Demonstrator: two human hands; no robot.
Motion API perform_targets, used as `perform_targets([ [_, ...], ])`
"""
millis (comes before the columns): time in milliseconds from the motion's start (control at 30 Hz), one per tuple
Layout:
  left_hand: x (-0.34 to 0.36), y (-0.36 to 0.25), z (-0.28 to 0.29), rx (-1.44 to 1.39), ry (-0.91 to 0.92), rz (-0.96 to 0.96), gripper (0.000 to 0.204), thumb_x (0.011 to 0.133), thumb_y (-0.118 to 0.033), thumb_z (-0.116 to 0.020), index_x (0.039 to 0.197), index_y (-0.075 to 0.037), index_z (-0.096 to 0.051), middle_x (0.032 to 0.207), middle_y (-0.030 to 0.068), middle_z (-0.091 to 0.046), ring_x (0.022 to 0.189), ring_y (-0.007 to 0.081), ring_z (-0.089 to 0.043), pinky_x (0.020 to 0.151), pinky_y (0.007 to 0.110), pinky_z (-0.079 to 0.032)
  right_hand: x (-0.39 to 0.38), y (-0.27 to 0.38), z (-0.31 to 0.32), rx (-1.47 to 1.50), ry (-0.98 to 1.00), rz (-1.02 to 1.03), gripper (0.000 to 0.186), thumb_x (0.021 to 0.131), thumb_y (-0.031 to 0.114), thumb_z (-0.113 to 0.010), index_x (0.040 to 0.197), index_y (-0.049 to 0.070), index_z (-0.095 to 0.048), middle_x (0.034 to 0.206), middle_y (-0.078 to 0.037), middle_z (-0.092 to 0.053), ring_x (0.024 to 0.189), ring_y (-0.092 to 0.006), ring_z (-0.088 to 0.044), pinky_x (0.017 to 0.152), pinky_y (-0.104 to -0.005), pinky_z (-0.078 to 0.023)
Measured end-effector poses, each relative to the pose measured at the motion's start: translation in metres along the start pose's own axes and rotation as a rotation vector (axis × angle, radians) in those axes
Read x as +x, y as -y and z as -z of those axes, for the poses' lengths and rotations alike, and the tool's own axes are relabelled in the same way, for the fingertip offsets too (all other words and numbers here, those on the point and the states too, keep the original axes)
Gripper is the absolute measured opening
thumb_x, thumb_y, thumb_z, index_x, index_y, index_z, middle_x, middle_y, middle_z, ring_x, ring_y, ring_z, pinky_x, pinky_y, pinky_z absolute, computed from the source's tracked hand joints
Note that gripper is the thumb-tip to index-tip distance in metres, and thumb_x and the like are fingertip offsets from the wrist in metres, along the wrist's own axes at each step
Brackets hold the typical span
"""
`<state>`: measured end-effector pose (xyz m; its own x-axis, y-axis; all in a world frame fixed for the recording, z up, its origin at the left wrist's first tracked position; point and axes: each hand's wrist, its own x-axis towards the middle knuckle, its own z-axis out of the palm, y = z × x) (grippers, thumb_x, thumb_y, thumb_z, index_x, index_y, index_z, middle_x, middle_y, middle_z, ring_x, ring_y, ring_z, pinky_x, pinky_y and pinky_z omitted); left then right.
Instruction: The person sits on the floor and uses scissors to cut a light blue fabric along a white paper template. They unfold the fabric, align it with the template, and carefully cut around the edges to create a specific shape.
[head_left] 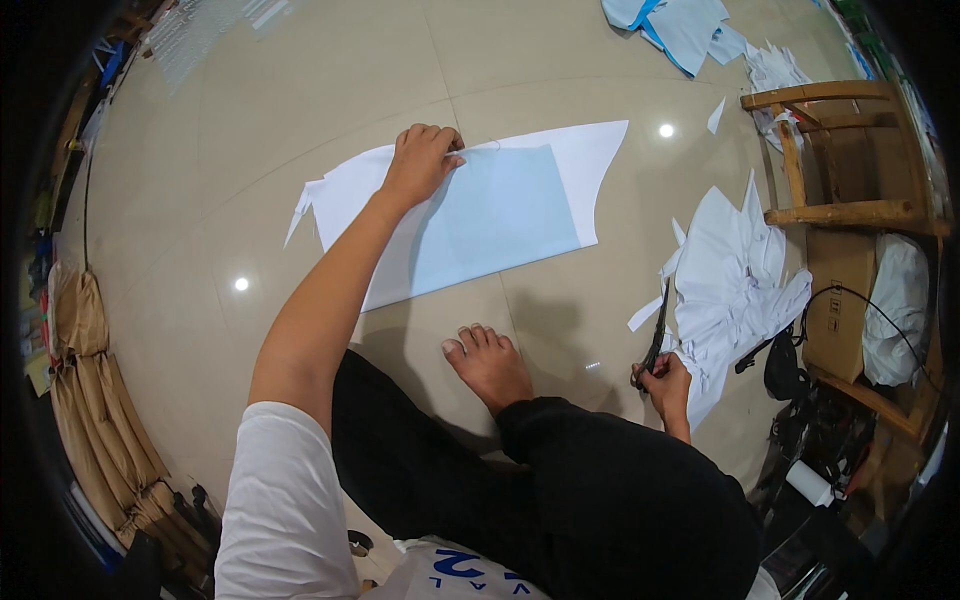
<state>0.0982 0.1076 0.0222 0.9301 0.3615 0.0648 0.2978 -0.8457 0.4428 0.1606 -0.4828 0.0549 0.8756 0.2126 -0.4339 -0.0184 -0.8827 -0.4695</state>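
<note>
A piece of white fabric (595, 165) lies spread on the tiled floor, with a light blue fabric piece (510, 210) on top of it. At the far edge of both, my left hand (425, 160) is closed, its fingers pinching the cloth where white meets blue. Off to the right, my right hand (665, 385) holds black scissors (658, 335) by the handles, blades pointing away from me. The scissors are just beside a crumpled heap of white fabric scraps (730, 280), apart from the spread cloth.
A wooden chair (840, 215) stands at the right, near a cardboard box (837, 300) and a white plastic bag (895, 310). More blue fabric (680, 30) lies far right. Brown folded cloth (90, 400) lines the left side. My bare foot (490, 370) rests near the fabric's close edge.
</note>
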Motion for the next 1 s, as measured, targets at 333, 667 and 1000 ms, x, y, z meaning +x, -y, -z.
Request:
perform_targets([
  [333, 0.024, -0.003, 0.003, 0.074, 0.153, 0.005, 0.013, 0.101, -0.028, -0.073, 0.103, -0.016, -0.075, 0.111, 0.0043, -0.067, 0.119, 0.0284, -0.057, 0.114, 0.05, -0.037, 0.002, -0.017, 0.001, 0.005, -0.001, 0.027, 0.044, 0.077, 0.025, -0.097, 0.088, 0.001, -0.062, 0.074, -0.005, -0.065, 0.065, -0.0121, -0.058, 0.062, -0.0308, -0.052],
  [667, 0.012, -0.004, -0.009, 0.215, 0.008, -0.097, 0.013, 0.106, -0.025, -0.065, 0.113, -0.017, -0.071, 0.113, 0.0064, -0.065, 0.123, 0.0276, -0.057, 0.118, 0.054, -0.035, -0.002, 0.005, 0.005, 0.027, 0.043, -0.034, 0.043, 0.079, 0.025, -0.096, 0.088, 0.002, -0.061, 0.074, -0.003, -0.064, 0.065, -0.0116, -0.057, 0.062, -0.0303, -0.051],
  [1000, 0.005, -0.038, -0.031, 0.274, -0.295, 0.01, 0.04, 0.107, -0.036, -0.064, 0.136, -0.009, -0.065, 0.143, 0.0162, -0.06, 0.145, 0.0374, -0.048, 0.123, 0.059, -0.032, -0.002, -0.008, -0.007, -0.048, -0.086, 0.023, 0.039, 0.083, 0.023, -0.092, 0.088, -0.001, -0.062, 0.071, -0.005, -0.062, 0.063, -0.0132, -0.055, 0.062, -0.0325, -0.049],
])
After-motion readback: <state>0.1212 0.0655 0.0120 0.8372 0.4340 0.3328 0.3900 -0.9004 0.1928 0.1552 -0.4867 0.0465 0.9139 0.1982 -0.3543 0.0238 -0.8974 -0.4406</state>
